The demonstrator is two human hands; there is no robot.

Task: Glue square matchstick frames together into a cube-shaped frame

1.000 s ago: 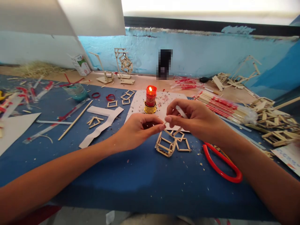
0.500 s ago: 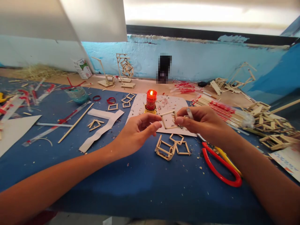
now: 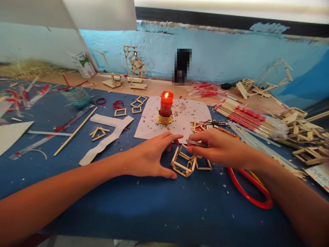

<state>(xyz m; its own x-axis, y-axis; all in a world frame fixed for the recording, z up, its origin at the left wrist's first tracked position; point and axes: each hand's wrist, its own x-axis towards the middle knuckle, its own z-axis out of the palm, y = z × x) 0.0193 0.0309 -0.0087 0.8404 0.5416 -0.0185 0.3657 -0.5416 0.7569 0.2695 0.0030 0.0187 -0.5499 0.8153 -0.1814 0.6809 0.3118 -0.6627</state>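
My left hand (image 3: 154, 156) is open, thumb and fingers spread at the left side of a small box-like frame (image 3: 183, 164) of glued wooden sticks on the blue table. My right hand (image 3: 218, 145) is closed around a thin, flat grey metal tool (image 3: 196, 143), whose exact kind I cannot make out. It hovers over the frame's upper right. Beside the frame lies a square of sticks (image 3: 205, 168), partly hidden by my right hand. Beyond my hands a lit red candle (image 3: 166, 104) stands in a gold holder (image 3: 165, 119) on crumb-strewn white paper (image 3: 146, 125).
Red-handled pliers (image 3: 250, 193) lie under my right forearm. To the right are bagged sticks (image 3: 246, 118) and piled stick frames (image 3: 293, 128). On the left lie a paper strip (image 3: 110, 140), a long stick (image 3: 75, 132) and a cup of blue liquid (image 3: 77, 96).
Both hands have come down from near the candle to the table. The stick square held between them is no longer visible in my fingers. My left hand has opened wider.
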